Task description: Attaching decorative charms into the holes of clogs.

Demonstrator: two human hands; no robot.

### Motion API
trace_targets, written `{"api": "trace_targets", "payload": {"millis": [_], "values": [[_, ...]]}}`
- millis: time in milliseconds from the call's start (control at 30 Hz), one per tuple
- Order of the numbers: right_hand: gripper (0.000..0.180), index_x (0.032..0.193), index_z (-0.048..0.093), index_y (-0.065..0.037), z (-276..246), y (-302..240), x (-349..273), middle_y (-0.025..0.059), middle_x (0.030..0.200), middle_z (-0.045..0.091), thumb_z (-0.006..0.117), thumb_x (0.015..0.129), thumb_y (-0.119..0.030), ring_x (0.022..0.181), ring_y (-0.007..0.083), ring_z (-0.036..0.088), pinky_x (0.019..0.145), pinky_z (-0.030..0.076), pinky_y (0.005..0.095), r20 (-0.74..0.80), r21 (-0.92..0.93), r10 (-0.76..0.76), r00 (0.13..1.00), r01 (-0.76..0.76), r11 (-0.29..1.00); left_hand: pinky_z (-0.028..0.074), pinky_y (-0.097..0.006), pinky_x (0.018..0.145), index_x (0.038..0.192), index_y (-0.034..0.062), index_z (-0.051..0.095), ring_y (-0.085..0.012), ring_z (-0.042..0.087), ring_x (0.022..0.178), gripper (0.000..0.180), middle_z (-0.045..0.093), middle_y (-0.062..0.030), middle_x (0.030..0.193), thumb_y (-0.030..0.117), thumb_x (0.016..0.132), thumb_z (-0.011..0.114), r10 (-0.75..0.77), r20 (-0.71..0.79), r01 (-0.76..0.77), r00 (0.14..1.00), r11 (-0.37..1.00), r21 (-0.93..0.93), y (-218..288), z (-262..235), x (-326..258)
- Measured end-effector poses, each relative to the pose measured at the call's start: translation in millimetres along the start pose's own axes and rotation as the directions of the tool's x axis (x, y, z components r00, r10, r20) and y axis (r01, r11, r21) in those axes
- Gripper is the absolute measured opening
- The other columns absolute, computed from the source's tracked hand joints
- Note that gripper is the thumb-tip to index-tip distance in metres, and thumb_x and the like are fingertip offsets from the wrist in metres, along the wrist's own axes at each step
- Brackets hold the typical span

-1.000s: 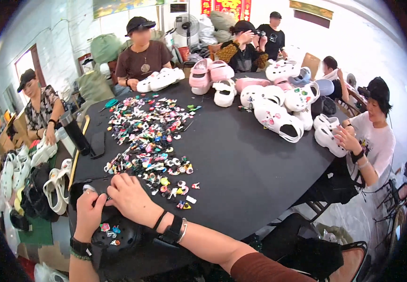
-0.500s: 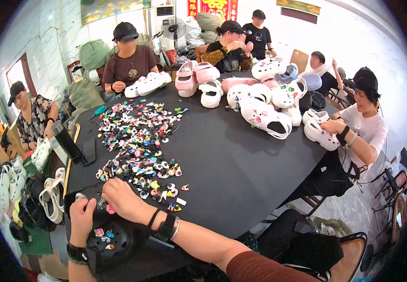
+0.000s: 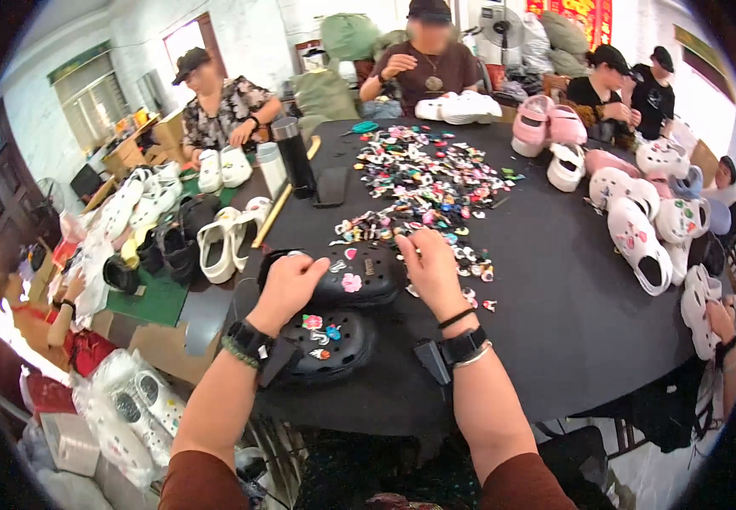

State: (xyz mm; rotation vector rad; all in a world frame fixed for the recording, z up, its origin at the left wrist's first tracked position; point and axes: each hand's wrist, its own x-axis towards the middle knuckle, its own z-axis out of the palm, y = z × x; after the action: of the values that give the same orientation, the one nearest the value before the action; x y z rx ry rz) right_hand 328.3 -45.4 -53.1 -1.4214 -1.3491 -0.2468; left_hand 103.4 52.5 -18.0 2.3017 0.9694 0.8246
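I have the left hand [image 3: 288, 291] at the left end of the farther black clog [image 3: 372, 291], its fingers curled and the thumb lying over the shoe's edge; the fingertips are hidden, so I cannot tell how firmly they pinch it. The right hand [image 3: 432, 274] sits just beside that clog's right end, fingers bent forward, and I cannot tell whether they close on anything. A pink flower charm [image 3: 352, 282] shows on the farther clog, among a few smaller ones. The nearer black clog [image 3: 349, 342] rests on the dark table [image 3: 572, 340] between my forearms and carries several colourful charms. Beyond my hands I see a wide pile of loose charms [image 3: 427, 174], with a black bottle [image 3: 295, 160] standing to its left and pink clogs [image 3: 534, 123] to its right. Across the table, a person in a brown top [image 3: 393, 93] has white clogs [image 3: 459, 107] in front of them.
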Motion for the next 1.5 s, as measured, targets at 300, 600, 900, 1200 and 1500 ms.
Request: {"api": "trace_targets", "payload": {"millis": [300,600,900,1200,1500], "values": [[0.031,0.071,0.052,0.000,2,-7,-3,0.0171,0.072,0.053,0.063,0.091,-0.022,0.072,0.0365,0.052,0.067,0.042,0.0452,0.065,0.015,-0.038,0.997,0.037,0.999,0.035,-0.034,0.055,0.070,-0.0068,0.048,-0.0123,0.037,0.059,0.047,0.040,-0.0083,0.061,0.031,0.091,0.064,-0.056,0.065,0.058,0.996,0.998,-0.027,-4,-2,4],[0.028,0.077,0.053,0.000,4,-6,-7,0.0169,0.075,0.055,0.062,0.092,-0.022,0.076,0.0375,0.054,0.069,0.043,0.0459,0.041,0.041,-0.055,0.998,0.053,0.998,0.048,-0.044,0.076,0.101,-0.0029,0.061,-0.0376,0.062,0.087,0.039,0.063,-0.0240,0.092,0.035,0.090,0.062,0.098,0.201,-0.139,0.975,0.969,0.205,-1,-23,-5],[0.025,0.077,0.055,0.000,4,-7,-8,0.0178,0.077,0.058,0.062,0.092,-0.019,0.076,0.0374,0.056,0.068,0.043,0.0451,0.066,0.057,-0.017,0.998,0.013,0.998,0.016,-0.059,0.113,0.120,0.0038,0.063,-0.0341,0.047,0.127,0.045,0.065,-0.0144,0.113,0.040,0.100,0.045,0.150,0.491,-0.459,0.858,0.654,0.602,-5,-75,-34],[0.024,0.075,0.053,0.000,9,-1,-13,0.0178,0.073,0.055,0.063,0.090,-0.015,0.074,0.0376,0.055,0.067,0.043,0.0458,0.124,0.030,-0.037,0.992,0.034,0.999,0.016,-0.062,0.114,0.144,0.0092,0.040,-0.0299,0.024,0.145,0.089,0.047,-0.0100,0.143,0.043,0.071,0.078,0.088,0.757,-0.626,0.648,0.628,0.463,-12,-123,-28],[0.023,0.076,0.054,0.000,10,2,-15,0.0179,0.074,0.056,0.063,0.090,-0.015,0.074,0.0374,0.055,0.067,0.044,0.0460,0.134,0.008,-0.017,0.991,0.016,1.000,0.036,-0.047,0.107,0.141,0.0081,0.043,-0.0336,0.033,0.137,0.087,0.053,-0.0123,0.133,0.033,0.066,0.081,0.126,0.715,-0.629,0.688,0.594,0.501,-22,-102,-17]]}}
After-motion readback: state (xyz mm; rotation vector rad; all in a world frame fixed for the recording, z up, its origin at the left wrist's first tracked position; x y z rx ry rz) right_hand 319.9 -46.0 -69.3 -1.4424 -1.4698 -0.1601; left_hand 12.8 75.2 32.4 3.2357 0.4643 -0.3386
